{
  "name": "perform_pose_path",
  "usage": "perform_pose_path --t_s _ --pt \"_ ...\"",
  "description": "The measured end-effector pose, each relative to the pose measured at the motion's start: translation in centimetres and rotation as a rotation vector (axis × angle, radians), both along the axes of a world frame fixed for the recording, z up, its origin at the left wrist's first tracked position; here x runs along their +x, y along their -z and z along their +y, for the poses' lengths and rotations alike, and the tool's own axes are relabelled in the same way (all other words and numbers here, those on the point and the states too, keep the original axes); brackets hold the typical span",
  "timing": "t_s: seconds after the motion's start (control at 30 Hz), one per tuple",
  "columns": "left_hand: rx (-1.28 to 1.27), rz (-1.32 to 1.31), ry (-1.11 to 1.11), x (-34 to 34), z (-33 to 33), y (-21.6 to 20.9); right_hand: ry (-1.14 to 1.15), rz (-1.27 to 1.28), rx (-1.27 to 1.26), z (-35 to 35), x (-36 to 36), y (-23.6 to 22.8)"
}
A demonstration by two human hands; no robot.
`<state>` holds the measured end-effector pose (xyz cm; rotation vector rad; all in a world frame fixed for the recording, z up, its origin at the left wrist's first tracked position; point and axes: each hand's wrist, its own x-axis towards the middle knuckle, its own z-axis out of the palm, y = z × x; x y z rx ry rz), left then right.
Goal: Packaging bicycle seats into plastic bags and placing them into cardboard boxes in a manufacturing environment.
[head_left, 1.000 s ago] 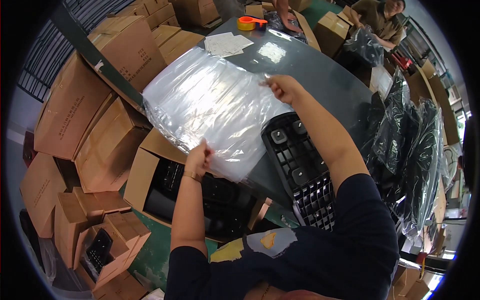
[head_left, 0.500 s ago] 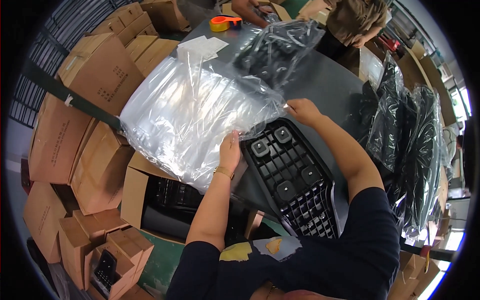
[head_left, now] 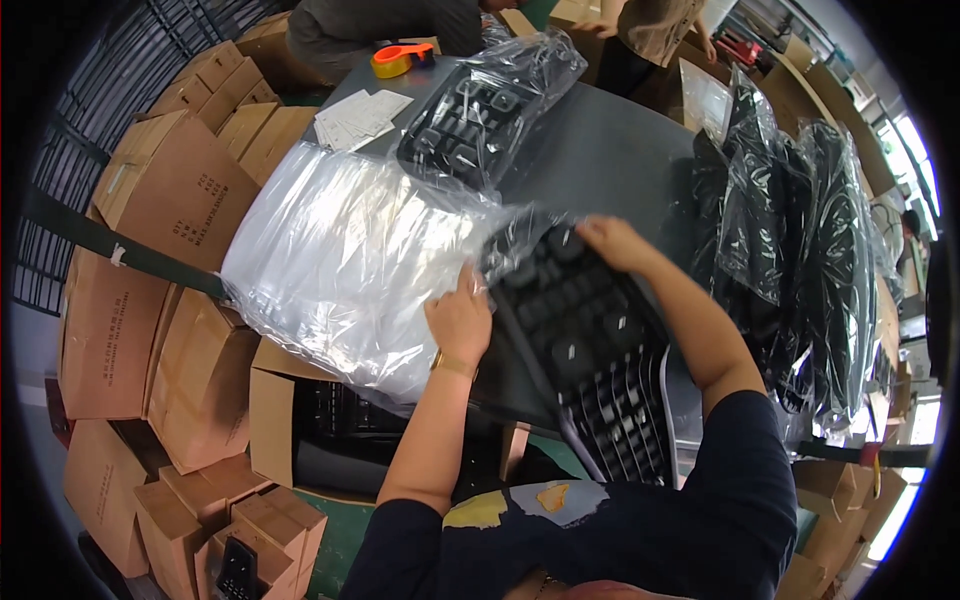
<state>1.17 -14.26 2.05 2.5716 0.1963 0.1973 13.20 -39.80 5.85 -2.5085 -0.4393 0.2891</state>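
Note:
A black ribbed plastic panel (head_left: 590, 330) with several square pads lies on the dark table in front of me, its gridded end nearest my body. Clear film from a plastic bag (head_left: 515, 235) lies over part of its far end. My right hand (head_left: 615, 245) is closed at the bag's edge there, slightly blurred. At the right side of a thick stack of clear plastic bags (head_left: 340, 260), my left hand (head_left: 460, 318) pinches film near the panel's far left corner. A similar black panel inside clear film (head_left: 465, 125) rests beyond the stack.
White paper sheets (head_left: 360, 118) and an orange-and-yellow tape dispenser (head_left: 400, 60) sit at the back left. Bagged black parts (head_left: 770, 220) stand along the right. Cardboard boxes (head_left: 170, 190) crowd the left; an open carton (head_left: 275, 425) holds black parts. Two people work beyond the table.
My right hand has drawn the bag's edge from beyond the panel onto its far end. My left hand has turned at the stack's side. The whole view has shifted; a person beyond leans in.

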Motion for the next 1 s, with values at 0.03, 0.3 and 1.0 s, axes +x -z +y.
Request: perform_pose_path --t_s 0.03,0.3,1.0 --pt "-0.021 -0.038 0.013 1.3 -0.9 -0.3 0.082 -0.044 -0.036 -1.4 1.8 -0.4" --pt "-0.306 -0.702 0.148 7.0 -6.4 0.4 0.725 -0.325 -0.159 -7.0 0.7 1.8" --pt "-0.761 -0.359 0.227 -3.7 -5.2 -3.7 0.542 -0.857 0.058 -1.2 -23.3 -0.7"
